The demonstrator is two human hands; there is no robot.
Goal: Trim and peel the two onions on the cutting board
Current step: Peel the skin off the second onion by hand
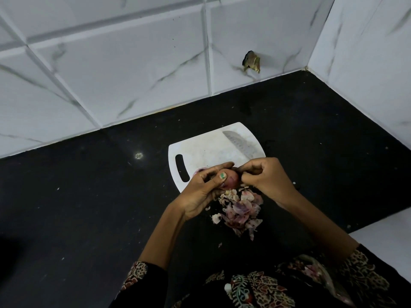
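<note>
Head view: at frame centre the left hand [201, 190] grips an onion [230, 180] over the board's [200, 150] near edge, while the right hand [264, 177] pinches skin at its end. A second onion [200, 170] peeks out behind the left fingers. Peelings [241, 211] heaped on the table [89, 196] and a knife [241, 144] lying idle suggest trimming is done and peeling is well along. No readable writing.

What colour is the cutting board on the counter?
White, with a dark handle slot; the head view shows the cutting board clearly against the black counter.
</note>
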